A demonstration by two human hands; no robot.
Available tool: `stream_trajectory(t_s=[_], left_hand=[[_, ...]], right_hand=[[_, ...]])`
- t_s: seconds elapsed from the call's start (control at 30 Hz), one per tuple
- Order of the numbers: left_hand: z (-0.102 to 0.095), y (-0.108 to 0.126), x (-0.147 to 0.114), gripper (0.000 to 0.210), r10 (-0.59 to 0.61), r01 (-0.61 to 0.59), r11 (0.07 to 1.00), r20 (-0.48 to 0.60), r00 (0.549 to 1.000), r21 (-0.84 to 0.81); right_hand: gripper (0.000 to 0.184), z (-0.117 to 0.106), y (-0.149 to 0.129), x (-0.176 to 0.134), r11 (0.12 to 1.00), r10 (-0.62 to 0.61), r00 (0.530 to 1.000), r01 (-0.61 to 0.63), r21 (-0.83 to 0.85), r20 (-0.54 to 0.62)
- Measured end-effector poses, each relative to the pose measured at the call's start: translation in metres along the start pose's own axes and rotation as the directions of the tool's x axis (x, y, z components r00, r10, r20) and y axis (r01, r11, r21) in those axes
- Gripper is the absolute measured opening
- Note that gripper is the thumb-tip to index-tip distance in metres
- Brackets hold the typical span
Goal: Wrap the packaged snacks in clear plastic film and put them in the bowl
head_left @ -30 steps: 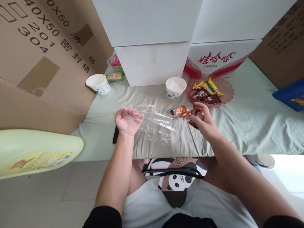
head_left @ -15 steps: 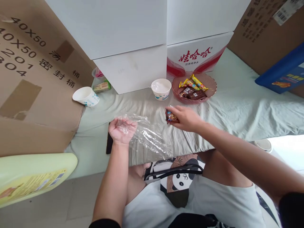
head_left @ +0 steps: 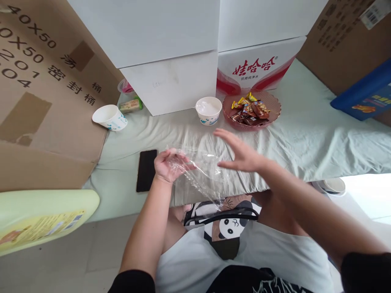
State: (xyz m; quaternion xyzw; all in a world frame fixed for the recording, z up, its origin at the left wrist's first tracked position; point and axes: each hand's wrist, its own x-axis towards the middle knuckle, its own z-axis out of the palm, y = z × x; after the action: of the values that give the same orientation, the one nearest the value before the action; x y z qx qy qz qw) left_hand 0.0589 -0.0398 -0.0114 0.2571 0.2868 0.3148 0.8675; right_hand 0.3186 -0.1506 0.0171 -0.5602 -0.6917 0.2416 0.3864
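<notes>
My left hand is closed around a gathered part of a clear plastic bag, which hangs over the table's front edge. Beside the bag, my right hand holds nothing, its thumb and fingers spread apart. Behind the hands, a pink ribbed bowl contains wrapped snacks in yellow, brown and reddish wrappers. Left of the bowl is a white paper cup with clear plastic inside. A dark phone lies flat, left of my left hand.
A second paper cup lies tilted by the cardboard box at left. Near it is a small green-ended packet. White boxes stand behind. A blue container is at right, a pale yellow jug at front left.
My right hand has let go of the small wrapped snacks, which now lie in the pink bowl, and its fingers have spread. My left hand has shifted right with the bag, uncovering the phone.
</notes>
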Motion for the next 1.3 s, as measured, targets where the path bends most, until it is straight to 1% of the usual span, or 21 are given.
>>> stream_trajectory(t_s=[0.07,0.13,0.17,0.2,0.23,0.3,0.33,0.4,0.47,0.5,0.6,0.67,0.7,0.73,0.8,0.87,0.97,1.03,1.1,1.2,1.3], left_hand=[[-0.001,-0.012,0.000,0.044,-0.149,0.138,0.987,0.145,0.978,0.085],[-0.001,-0.019,-0.001,0.054,-0.294,0.254,0.950,0.246,0.924,0.183],[-0.001,-0.020,-0.001,0.059,-0.336,0.281,0.933,0.262,0.905,0.226],[0.000,-0.018,0.000,0.061,-0.347,0.283,0.924,0.250,0.904,0.259],[0.000,-0.015,0.001,0.059,-0.329,0.266,0.923,0.212,0.920,0.278],[-0.001,-0.004,0.005,0.045,-0.232,0.205,0.939,0.069,0.970,0.276],[-0.002,0.002,0.008,0.037,-0.169,0.168,0.953,-0.019,0.985,0.253],[-0.004,0.011,0.012,0.023,-0.036,0.064,0.981,-0.153,0.988,0.181],[-0.006,0.015,0.014,0.020,0.061,-0.037,0.990,-0.178,0.982,0.134],[-0.006,0.014,0.014,0.028,0.077,-0.055,0.988,-0.155,0.985,0.143],[-0.005,0.005,0.014,0.061,-0.043,0.064,0.951,-0.075,0.996,0.302],[-0.004,-0.001,0.016,0.065,-0.069,0.105,0.915,-0.106,0.992,0.390],[-0.004,-0.002,0.018,0.062,-0.021,0.076,0.913,-0.140,0.990,0.400],[-0.003,-0.003,0.021,0.057,0.059,0.016,0.921,-0.180,0.982,0.390],[-0.002,-0.001,0.026,0.054,0.229,-0.136,0.932,-0.257,0.939,0.335],[-0.001,0.001,0.029,0.063,0.303,-0.218,0.932,-0.290,0.908,0.290],[0.002,0.000,0.026,0.083,0.242,-0.148,0.925,-0.239,0.940,0.351],[0.002,-0.002,0.023,0.087,0.247,-0.135,0.895,-0.220,0.944,0.425],[-0.001,-0.004,0.020,0.083,0.341,-0.205,0.857,-0.221,0.914,0.474],[-0.011,-0.003,0.019,0.071,0.482,-0.304,0.757,-0.180,0.857,0.579],[-0.022,0.000,0.021,0.051,0.528,-0.340,0.620,-0.056,0.847,0.707]], right_hand=[[0.080,0.035,-0.005,-0.013,0.977,0.011,1.000,-0.016,0.211,0.025],[0.057,0.057,-0.005,-0.021,0.920,0.037,0.998,-0.054,0.389,0.051],[0.042,0.062,-0.004,-0.023,0.884,0.056,0.996,-0.083,0.459,0.073],[0.031,0.064,-0.002,-0.024,0.850,0.080,0.992,-0.118,0.514,0.095],[0.027,0.064,0.000,-0.024,0.818,0.112,0.987,-0.155,0.555,0.112],[0.037,0.061,0.004,-0.024,0.763,0.213,0.972,-0.227,0.606,0.096],[0.042,0.059,0.007,-0.024,0.734,0.285,0.957,-0.252,0.630,0.052],[0.047,0.057,0.011,-0.022,0.660,0.441,0.895,-0.276,0.698,-0.062],[0.049,0.056,0.014,-0.019,0.572,0.575,0.807,-0.279,0.771,-0.135],[0.050,0.056,0.016,-0.016,0.531,0.624,0.768,-0.278,0.801,-0.147],[0.051,0.053,0.019,-0.010,0.459,0.711,0.684,-0.272,0.846,-0.166],[0.051,0.049,0.020,-0.008,0.462,0.732,0.648,-0.246,0.852,-0.210],[0.050,0.047,0.020,-0.008,0.474,0.733,0.638,-0.233,0.849,-0.235],[0.048,0.045,0.021,-0.008,0.487,0.731,0.633,-0.224,0.844,-0.254],[0.044,0.042,0.022,-0.010,0.505,0.722,0.636,-0.216,0.835,-0.272],[0.041,0.041,0.024,-0.013,0.500,0.720,0.644,-0.225,0.837,-0.257],[0.050,0.041,0.028,-0.015,0.478,0.732,0.637,-0.227,0.849,-0.242],[0.057,0.040,0.032,-0.016,0.509,0.721,0.630,-0.198,0.838,-0.289],[0.056,0.039,0.035,-0.017,0.583,0.681,0.628,-0.155,0.797,-0.376],[0.036,0.035,0.038,-0.019,0.686,0.611,0.637,-0.129,0.716,-0.471],[0.024,0.031,0.040,-0.023,0.763,0.531,0.707,-0.159,0.627,-0.466]])
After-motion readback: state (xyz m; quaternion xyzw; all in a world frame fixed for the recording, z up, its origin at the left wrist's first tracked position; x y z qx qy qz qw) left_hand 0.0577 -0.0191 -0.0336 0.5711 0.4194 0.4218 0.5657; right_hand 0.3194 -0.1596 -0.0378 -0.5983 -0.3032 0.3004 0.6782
